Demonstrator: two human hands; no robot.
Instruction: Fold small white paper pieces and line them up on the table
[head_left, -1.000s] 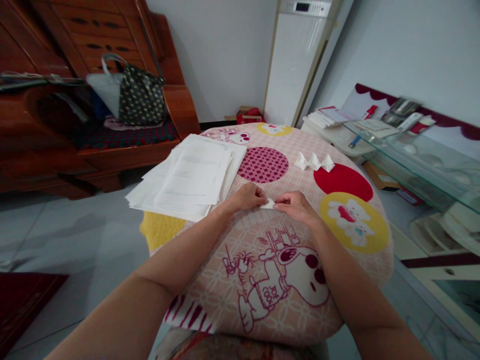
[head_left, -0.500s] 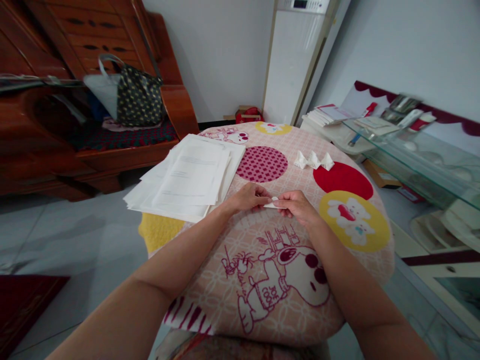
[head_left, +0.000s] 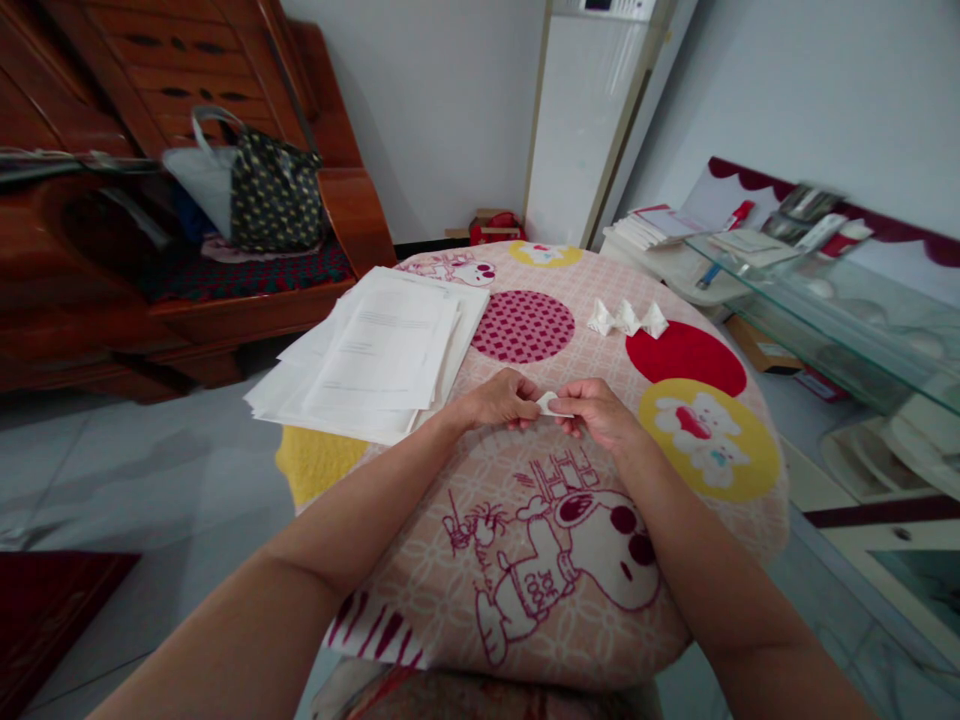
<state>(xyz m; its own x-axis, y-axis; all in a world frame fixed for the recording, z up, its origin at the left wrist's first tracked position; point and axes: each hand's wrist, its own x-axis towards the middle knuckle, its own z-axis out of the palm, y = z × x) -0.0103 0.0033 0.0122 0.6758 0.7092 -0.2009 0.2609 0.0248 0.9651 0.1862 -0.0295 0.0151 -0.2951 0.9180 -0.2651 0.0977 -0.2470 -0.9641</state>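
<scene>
Between my hands is a small folded piece of white paper (head_left: 547,404), just above the patterned tablecloth (head_left: 510,470). My left hand (head_left: 505,398) pinches its left end between thumb and fingers. On the other end, my right hand (head_left: 594,408) grips it with the thumb on top; the fingers cover part of the paper. Beyond my hands, three small pointed folded-paper shapes (head_left: 628,319) stand in a row by the cloth's red circle. To the left lies a loose stack of white printed sheets (head_left: 375,345).
A glass shelf (head_left: 832,290) with household items stands at the right, close to the table. On the left, a wooden bench (head_left: 360,220) carries a dark patterned bag (head_left: 274,190). A tall white appliance (head_left: 581,120) stands behind the table.
My left fingers have shifted slightly on the folded paper, and its left part looks more raised than before. The sheets and the three folded shapes stay put.
</scene>
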